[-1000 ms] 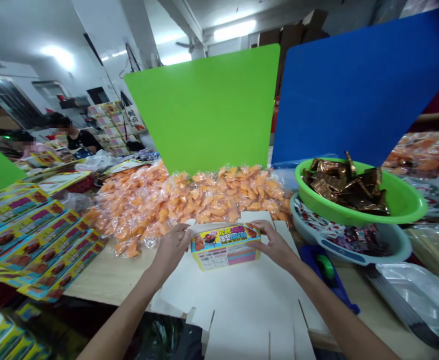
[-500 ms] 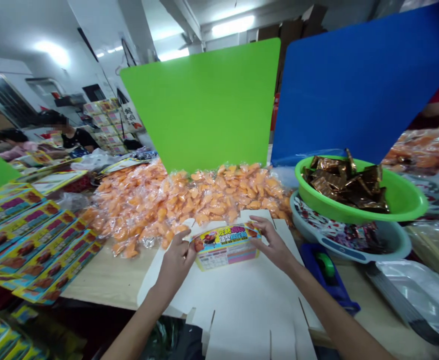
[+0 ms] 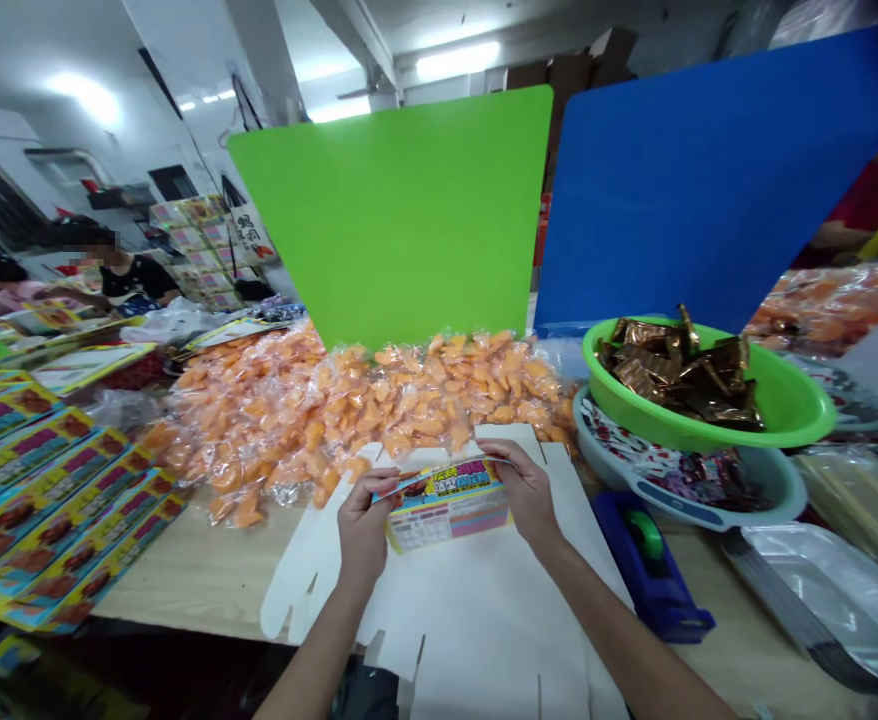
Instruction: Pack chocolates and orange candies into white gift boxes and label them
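Observation:
A small printed carton (image 3: 450,505), yellow and blue with a coloured top panel, is held between my two hands above white cardboard. My left hand (image 3: 364,520) grips its left end, fingers curled at the top edge. My right hand (image 3: 525,490) holds the right end, fingers over the upper corner and thumb against the near side. Under the carton lies unfolded white cardboard (image 3: 499,620) with slots cut in its edges. Beyond it spreads a heap of orange pieces in clear wrappers (image 3: 409,395).
Printed cartons (image 3: 56,510) are stacked at left. At right stand a green basin (image 3: 799,410) of brown-gold packets, a grey-blue basin (image 3: 780,490) of small sachets, a blue tape dispenser (image 3: 660,590) and clear trays (image 3: 836,580). Green (image 3: 409,220) and blue (image 3: 679,190) panels rise behind. People sit far left.
My left hand has turned and closed more around the carton's left end. The carton's top panel has tilted and shows narrower. The view has shifted slightly.

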`<action>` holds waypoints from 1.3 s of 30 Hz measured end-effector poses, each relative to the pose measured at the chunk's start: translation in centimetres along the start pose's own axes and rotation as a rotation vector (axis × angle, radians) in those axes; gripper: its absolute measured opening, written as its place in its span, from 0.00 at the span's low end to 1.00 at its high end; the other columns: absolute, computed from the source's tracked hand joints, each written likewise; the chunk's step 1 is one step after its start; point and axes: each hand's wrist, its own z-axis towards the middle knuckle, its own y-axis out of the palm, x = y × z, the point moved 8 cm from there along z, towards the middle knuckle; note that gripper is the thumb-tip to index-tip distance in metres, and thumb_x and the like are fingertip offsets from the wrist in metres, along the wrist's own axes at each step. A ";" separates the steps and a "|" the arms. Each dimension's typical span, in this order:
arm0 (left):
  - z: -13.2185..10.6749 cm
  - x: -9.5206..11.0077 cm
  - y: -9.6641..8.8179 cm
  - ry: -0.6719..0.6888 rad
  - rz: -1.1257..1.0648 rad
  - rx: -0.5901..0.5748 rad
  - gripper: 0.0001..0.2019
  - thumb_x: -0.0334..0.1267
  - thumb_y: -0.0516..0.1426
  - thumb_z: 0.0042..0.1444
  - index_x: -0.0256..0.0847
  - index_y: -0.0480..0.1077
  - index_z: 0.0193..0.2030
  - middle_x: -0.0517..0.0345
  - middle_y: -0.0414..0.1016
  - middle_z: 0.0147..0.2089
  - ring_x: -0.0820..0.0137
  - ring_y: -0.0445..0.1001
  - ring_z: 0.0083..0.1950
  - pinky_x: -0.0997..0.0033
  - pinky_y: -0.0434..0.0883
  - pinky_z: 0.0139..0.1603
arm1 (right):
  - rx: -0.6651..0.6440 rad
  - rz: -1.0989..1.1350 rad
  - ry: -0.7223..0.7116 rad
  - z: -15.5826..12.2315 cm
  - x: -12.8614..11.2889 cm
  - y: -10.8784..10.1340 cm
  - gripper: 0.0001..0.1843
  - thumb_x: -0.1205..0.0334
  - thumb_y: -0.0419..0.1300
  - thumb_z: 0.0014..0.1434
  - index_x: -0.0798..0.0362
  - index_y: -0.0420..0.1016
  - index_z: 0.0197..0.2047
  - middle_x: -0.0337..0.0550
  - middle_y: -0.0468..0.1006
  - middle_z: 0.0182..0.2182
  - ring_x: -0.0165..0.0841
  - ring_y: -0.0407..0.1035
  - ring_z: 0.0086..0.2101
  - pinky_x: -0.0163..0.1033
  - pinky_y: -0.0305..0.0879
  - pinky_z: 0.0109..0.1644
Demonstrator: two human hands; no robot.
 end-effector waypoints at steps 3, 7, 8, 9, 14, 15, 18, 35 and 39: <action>-0.1 0.1 0.2 0.015 -0.045 0.006 0.03 0.28 0.59 0.41 0.38 0.70 0.24 0.59 0.71 0.39 0.65 0.74 0.44 0.65 0.72 0.44 | -0.131 -0.006 -0.040 0.3 -0.4 0.0 0.11 0.63 0.54 0.56 0.46 0.78 0.37 0.43 0.74 0.46 0.38 0.66 0.49 0.45 0.62 0.53; -0.3 -0.2 0.4 0.038 -0.050 -0.034 0.03 0.27 0.58 0.44 0.38 0.68 0.26 0.59 0.70 0.40 0.64 0.75 0.45 0.63 0.72 0.46 | -0.302 -0.162 -0.031 0.7 -0.7 -0.6 0.11 0.56 0.56 0.58 0.42 0.79 0.42 0.44 0.71 0.51 0.41 0.63 0.53 0.49 0.60 0.57; -0.3 -0.2 0.3 0.043 -0.031 -0.053 0.03 0.28 0.58 0.45 0.38 0.68 0.26 0.58 0.70 0.41 0.64 0.75 0.45 0.63 0.72 0.46 | -0.358 -0.237 -0.039 0.6 -0.7 -0.7 0.13 0.54 0.57 0.58 0.41 0.78 0.44 0.44 0.69 0.53 0.41 0.61 0.55 0.50 0.57 0.59; -0.3 -0.2 0.2 0.055 0.007 -0.083 0.02 0.28 0.58 0.47 0.38 0.68 0.27 0.57 0.70 0.42 0.64 0.75 0.46 0.62 0.72 0.46 | -0.417 -0.309 -0.049 0.4 -0.7 -0.9 0.15 0.52 0.58 0.57 0.40 0.76 0.47 0.44 0.67 0.55 0.42 0.58 0.57 0.52 0.54 0.61; -0.6 2.2 0.8 0.348 0.377 -0.483 0.04 0.33 0.56 0.55 0.40 0.69 0.38 0.47 0.71 0.54 0.58 0.67 0.59 0.52 0.68 0.54 | -0.597 -0.411 -0.134 -0.6 -0.7 -1.7 0.20 0.51 0.57 0.59 0.39 0.71 0.55 0.44 0.60 0.61 0.41 0.55 0.59 0.48 0.56 0.61; -0.9 2.9 0.9 0.449 0.488 -0.577 0.08 0.34 0.57 0.55 0.41 0.69 0.42 0.46 0.70 0.57 0.57 0.63 0.62 0.49 0.64 0.58 | -0.605 -0.404 -0.153 -0.8 -0.7 -1.7 0.19 0.52 0.56 0.60 0.39 0.70 0.55 0.44 0.59 0.61 0.40 0.56 0.59 0.47 0.56 0.61; -1.6 4.3 1.2 0.704 0.822 -0.739 0.16 0.34 0.58 0.56 0.44 0.67 0.51 0.46 0.65 0.61 0.58 0.54 0.67 0.45 0.55 0.64 | -0.591 -0.367 -0.175 -0.8 -0.5 -1.5 0.18 0.54 0.56 0.60 0.38 0.71 0.55 0.42 0.58 0.63 0.39 0.54 0.60 0.46 0.55 0.62; -3.7 2.9 12.6 0.816 1.406 -0.961 0.18 0.44 0.45 0.64 0.44 0.66 0.56 0.46 0.58 0.66 0.55 0.60 0.64 0.44 0.64 0.56 | -0.182 -0.087 0.070 0.8 0.2 -4.6 0.16 0.49 0.57 0.58 0.48 0.78 0.41 0.44 0.60 0.62 0.42 0.53 0.61 0.50 0.47 0.64; -3.7 2.4 13.6 0.764 1.435 -1.075 0.18 0.42 0.44 0.65 0.45 0.64 0.58 0.54 0.56 0.67 0.57 0.59 0.65 0.52 0.68 0.54 | 0.105 0.064 0.104 0.2 1.3 -4.7 0.26 0.51 0.59 0.55 0.47 0.65 0.56 0.48 0.58 0.63 0.40 0.53 0.62 0.50 0.51 0.63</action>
